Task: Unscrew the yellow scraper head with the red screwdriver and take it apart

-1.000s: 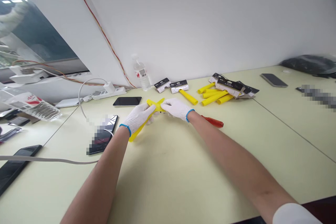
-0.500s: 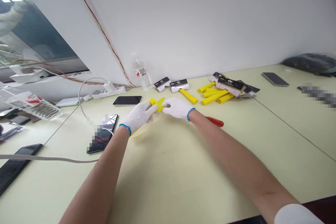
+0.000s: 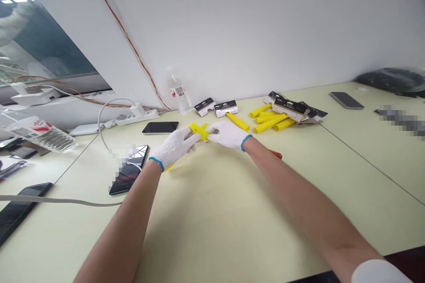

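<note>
In a white knit glove with a blue cuff, my left hand (image 3: 177, 146) is closed around a yellow plastic tool with an X-shaped head (image 3: 199, 131). Part of its yellow length shows below the left wrist. My right hand (image 3: 227, 134), gloved the same way, has its fingers pinched at the right side of that head. The gloves hide the exact grip. Just behind the right hand lies a yellow tube (image 3: 238, 121) beside a black-and-white card (image 3: 226, 108). A second card (image 3: 205, 106) is to its left.
More yellow tubes (image 3: 270, 123) and cards (image 3: 290, 108) are heaped at back right. A red tool (image 3: 276, 154) is partly behind my right forearm. Phones (image 3: 160, 127) and a cabled device (image 3: 131, 172) lie leftward. A water bottle (image 3: 179, 93) stands by the wall.
My right hand and forearm have shifted slightly right, covering more of the red tool. The X-shaped head has turned slightly between my hands.
</note>
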A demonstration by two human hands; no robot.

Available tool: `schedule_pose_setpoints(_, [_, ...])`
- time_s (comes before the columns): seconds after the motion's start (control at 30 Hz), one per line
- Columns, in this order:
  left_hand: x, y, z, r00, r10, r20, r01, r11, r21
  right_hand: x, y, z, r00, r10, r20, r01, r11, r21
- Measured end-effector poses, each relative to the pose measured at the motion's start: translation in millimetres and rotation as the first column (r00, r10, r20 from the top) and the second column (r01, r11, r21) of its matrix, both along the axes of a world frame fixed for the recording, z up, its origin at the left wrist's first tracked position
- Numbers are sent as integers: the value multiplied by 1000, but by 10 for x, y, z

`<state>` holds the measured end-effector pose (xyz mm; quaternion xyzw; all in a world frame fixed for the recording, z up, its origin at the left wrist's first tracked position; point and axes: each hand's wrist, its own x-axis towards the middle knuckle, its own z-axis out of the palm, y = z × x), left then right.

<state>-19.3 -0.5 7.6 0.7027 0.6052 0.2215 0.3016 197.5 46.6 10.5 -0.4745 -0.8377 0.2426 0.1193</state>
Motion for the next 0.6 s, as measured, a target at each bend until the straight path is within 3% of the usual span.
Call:
schedule_pose_setpoints(0.2, [-5, 42, -44, 995, 65, 80, -62, 998, -33, 473, -217, 80, 946, -246, 209, 222, 966, 131])
schedule_pose_setpoints(0.3, [-6, 53, -76, 985, 112, 133, -110, 994, -23, 801, -396, -32, 828, -326, 456, 263, 944, 198])
schedule_pose_setpoints(0.37, [-8, 54, -100, 978, 143, 154, -143, 990, -9, 964, -477, -150, 781, -320, 537, 276, 947, 163])
schedule_pose_setpoints(0.6, [2, 38, -124, 968, 227, 103, -235, 969, 71, 1105, -518, -454, 854, -332, 399, 299, 943, 146])
